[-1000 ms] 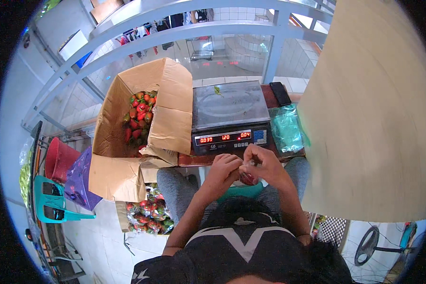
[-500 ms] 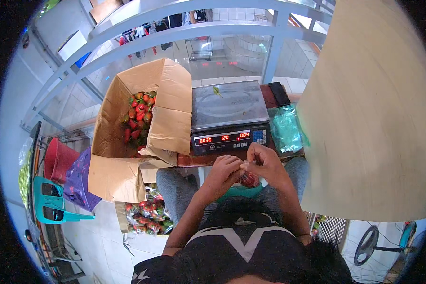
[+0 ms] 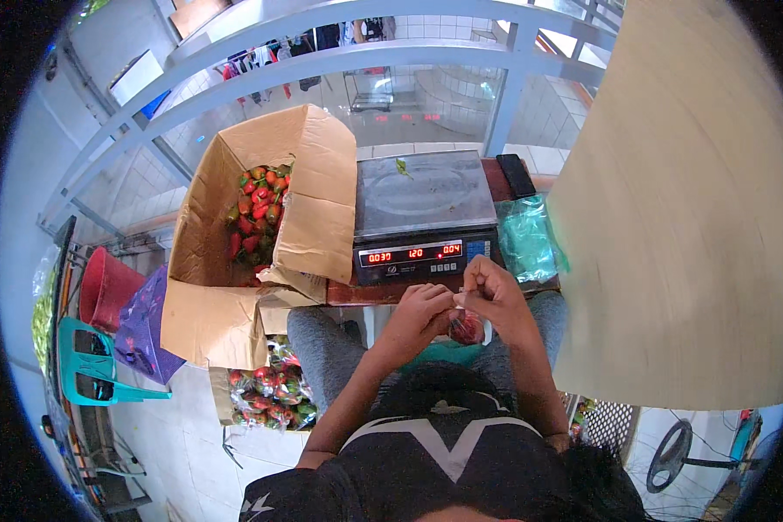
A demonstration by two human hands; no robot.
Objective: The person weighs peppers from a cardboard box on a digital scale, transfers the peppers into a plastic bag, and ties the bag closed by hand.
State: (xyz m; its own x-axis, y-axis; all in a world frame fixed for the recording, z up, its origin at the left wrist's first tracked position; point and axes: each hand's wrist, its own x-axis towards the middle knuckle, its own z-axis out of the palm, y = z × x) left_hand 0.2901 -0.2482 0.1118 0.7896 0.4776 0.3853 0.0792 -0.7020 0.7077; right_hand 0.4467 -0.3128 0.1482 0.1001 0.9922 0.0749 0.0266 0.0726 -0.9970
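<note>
Over my lap hangs a small clear plastic bag of red peppers [image 3: 467,329], its neck pinched between my two hands. My left hand [image 3: 422,313] has its fingers closed on the left side of the gathered top. On the other side, my right hand [image 3: 498,300] grips the same neck with thumb and forefinger, its knuckles close to the scale's keypad. Straight ahead stands a digital scale [image 3: 426,196] with a lit red display, a green leaf [image 3: 403,166] lying on its metal plate.
An open cardboard box [image 3: 317,204] of red and green peppers [image 3: 259,209] stands left of the scale. Green plastic bags [image 3: 528,239] and a black phone [image 3: 517,176] lie at its right. Below left are several packed pepper bags [image 3: 272,396]; a plywood sheet [image 3: 679,217] rises at right.
Both hands have shifted slightly to the right with the pepper bag, still pinching its neck. The view has moved a little; the scale, box and leaf stay put.
</note>
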